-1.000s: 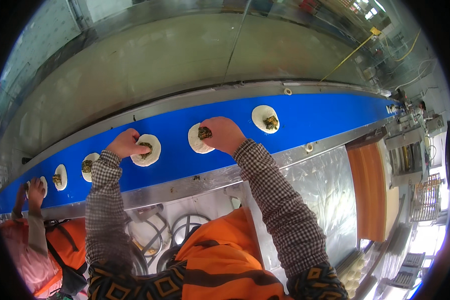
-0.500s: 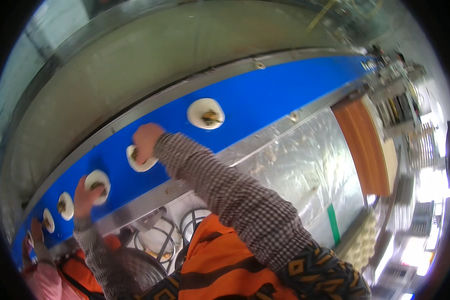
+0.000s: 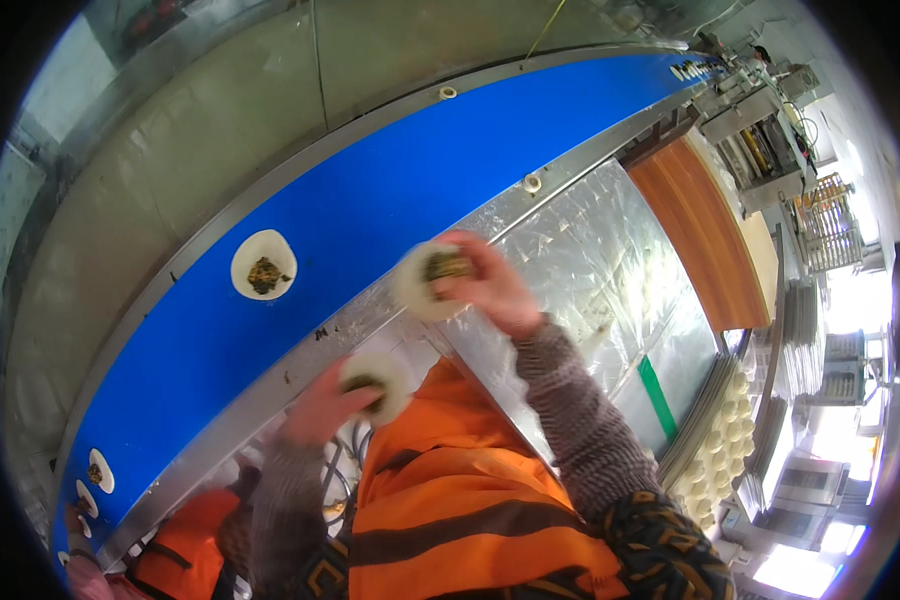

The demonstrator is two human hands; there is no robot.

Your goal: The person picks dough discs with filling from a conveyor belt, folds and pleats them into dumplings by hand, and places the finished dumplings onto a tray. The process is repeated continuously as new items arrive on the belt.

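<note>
Both my hands have come off the blue belt (image 3: 390, 190) since half a second ago, each grip clamped on a filled wrapper: left hand (image 3: 320, 408) at lower centre, right hand (image 3: 490, 290) mid-frame. One filled wrapper (image 3: 263, 264) stays on the belt, upper left.

My left hand (image 3: 320, 410) holds a round dough wrapper (image 3: 378, 382) with dark filling, off the blue conveyor belt (image 3: 390, 190). My right hand (image 3: 490, 290) holds a second filled wrapper (image 3: 425, 280) at the belt's steel edge. Another filled round (image 3: 263, 265) lies on the belt. Foil-covered table (image 3: 600, 260) to my right.
</note>
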